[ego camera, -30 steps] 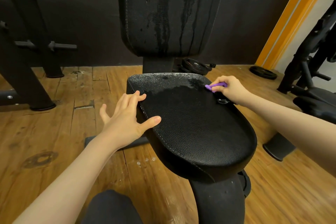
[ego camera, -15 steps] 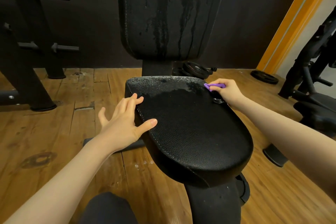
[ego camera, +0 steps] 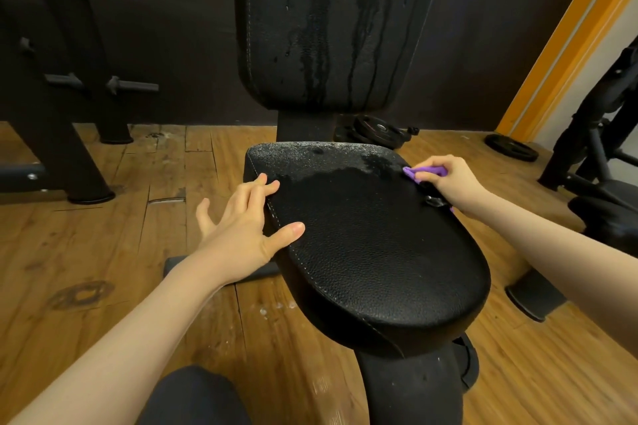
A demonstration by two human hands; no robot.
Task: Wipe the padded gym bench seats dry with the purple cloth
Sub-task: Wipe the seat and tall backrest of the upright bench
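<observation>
**A:** Where's the cloth [ego camera: 425,172] just now?

**B:** Bunched in the right hand [ego camera: 448,179], at the far right corner of the seat [ego camera: 373,245]. The grip is closed round it, fingers curled over the wad, and only a small purple fold shows past the fingertips, down on the padding.

**A:** And the other hand?

**B:** The left hand [ego camera: 245,228] holds nothing. Its fingers are spread and fairly straight, lying along the seat's left edge, thumb on the top surface. I'd judge it is steadying the seat.

**A:** How will the cloth handle?

**B:** Soft, light and limp, I'd say. Wadded like that it takes pressure well but covers little at a stroke. Flatter under the palm would cover more.

**A:** And the seat itself?

**B:** Padded, grained black covering, so it should give a little under the hand. The near part looks dark and even; a band along the far edge is speckled with droplets. Wet covering is probably slick, so firm, overlapping strokes seem wise.

**A:** Anything else left?

**B:** The back pad [ego camera: 328,28] behind shows dark runs of water.
</observation>
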